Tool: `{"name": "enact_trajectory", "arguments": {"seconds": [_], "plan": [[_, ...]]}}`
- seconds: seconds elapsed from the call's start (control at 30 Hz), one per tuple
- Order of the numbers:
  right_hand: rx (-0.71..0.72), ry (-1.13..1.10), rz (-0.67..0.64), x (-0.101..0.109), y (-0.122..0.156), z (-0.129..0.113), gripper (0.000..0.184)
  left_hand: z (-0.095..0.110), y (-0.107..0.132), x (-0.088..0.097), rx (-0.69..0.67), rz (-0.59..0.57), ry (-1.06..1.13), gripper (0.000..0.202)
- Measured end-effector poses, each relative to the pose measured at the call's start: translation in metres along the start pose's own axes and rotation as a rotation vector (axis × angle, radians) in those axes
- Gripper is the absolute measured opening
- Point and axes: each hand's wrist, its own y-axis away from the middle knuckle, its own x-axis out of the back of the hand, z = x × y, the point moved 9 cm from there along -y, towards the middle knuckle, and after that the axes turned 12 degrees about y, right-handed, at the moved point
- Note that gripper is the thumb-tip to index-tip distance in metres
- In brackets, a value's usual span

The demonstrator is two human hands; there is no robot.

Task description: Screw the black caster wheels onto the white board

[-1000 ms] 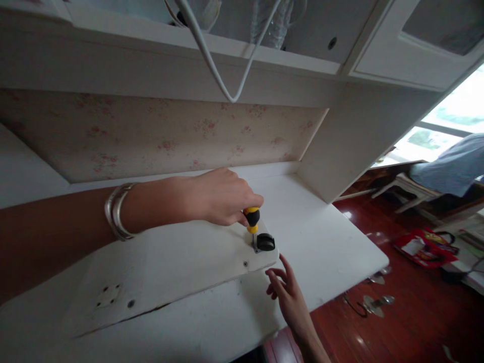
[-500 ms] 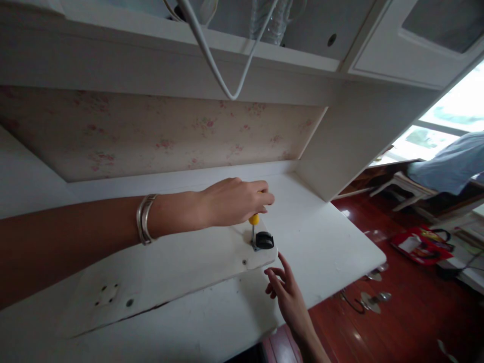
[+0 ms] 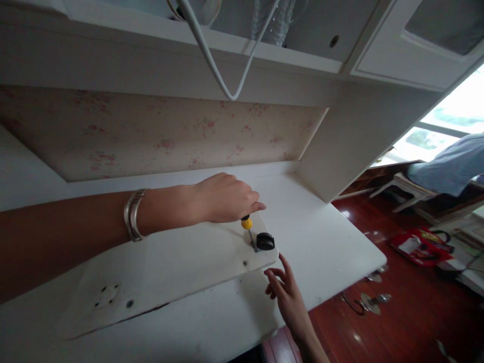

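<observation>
My left hand (image 3: 230,197), a silver bangle on its wrist, is closed around the handle of a yellow and black screwdriver (image 3: 247,223). The tool leans, its tip down at the metal plate of a black caster wheel (image 3: 265,241). That caster sits at the right end of a long white board (image 3: 181,262) lying on the desk. Along the board's right corner rests the extended index finger of my right hand (image 3: 285,290), its other fingers loosely bent and holding nothing. Small holes (image 3: 107,295) show at the board's left end.
The board lies on a white desk (image 3: 313,242) against a floral back panel (image 3: 166,136). A white cable (image 3: 232,93) hangs from the shelf above. Beyond the desk, a red bag (image 3: 419,245) and metal fittings (image 3: 372,302) lie on the wood floor.
My left hand has shifted slightly left and turned over the handle, and the screwdriver now tilts further left. My right hand stays at the board's corner.
</observation>
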Motion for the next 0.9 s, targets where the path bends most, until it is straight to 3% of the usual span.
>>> {"name": "enact_trajectory", "arguments": {"seconds": [0.17,0.37,0.43,0.53,0.63,0.8,0.9], "plan": [[-0.018,0.010,-0.082,-0.003,-0.004,0.009,0.087,0.006,0.004,-0.003,-0.039,0.031,0.194,0.037],[-0.009,-0.002,-0.032,-0.003,-0.001,0.005,0.082,0.011,0.012,0.001,-0.089,-0.182,0.277,0.023],[-0.006,-0.008,-0.006,-0.002,0.000,0.005,0.082,0.001,0.008,0.002,-0.008,-0.122,0.218,0.019],[-0.015,-0.001,-0.060,-0.005,-0.001,0.007,0.087,-0.010,0.002,-0.001,0.110,-0.011,0.151,0.039],[-0.021,0.010,-0.093,-0.005,-0.002,0.008,0.088,-0.007,0.002,-0.005,0.103,0.007,0.209,0.042],[-0.015,0.009,-0.046,-0.003,0.001,0.004,0.085,0.007,0.010,-0.007,-0.036,-0.187,0.428,0.033],[-0.006,-0.002,-0.011,-0.004,0.002,0.002,0.083,0.004,0.008,-0.002,-0.045,-0.172,0.377,0.019]]}}
